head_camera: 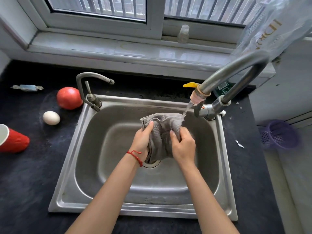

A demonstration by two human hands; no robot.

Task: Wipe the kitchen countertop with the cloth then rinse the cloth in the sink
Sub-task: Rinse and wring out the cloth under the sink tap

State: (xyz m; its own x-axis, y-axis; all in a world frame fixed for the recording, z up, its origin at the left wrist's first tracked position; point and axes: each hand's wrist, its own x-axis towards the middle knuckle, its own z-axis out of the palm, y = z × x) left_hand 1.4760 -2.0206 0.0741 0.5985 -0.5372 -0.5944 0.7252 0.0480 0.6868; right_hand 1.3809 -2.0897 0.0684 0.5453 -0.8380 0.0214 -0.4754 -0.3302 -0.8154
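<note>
Both hands are over the sink [70, 166], bunching up the grey cloth [160, 132] right under the running tap [199, 97]. Left hand [143, 141], red string on the wrist, has its fingers wrapped around the cloth's left side; right hand [184, 146] is pinching the other side tight. Water hits the cloth's top right corner. A tomato [69, 98], an egg [51, 117] and a red cup [14, 141] sit on the dark countertop [25, 183] to the left.

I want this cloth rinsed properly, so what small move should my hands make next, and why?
Probably shift the gray cloth a little right, so the stream lands on its middle. The water now strikes only the upper right corner, while the left hand and right hand bunch the rest over the sink.
</note>
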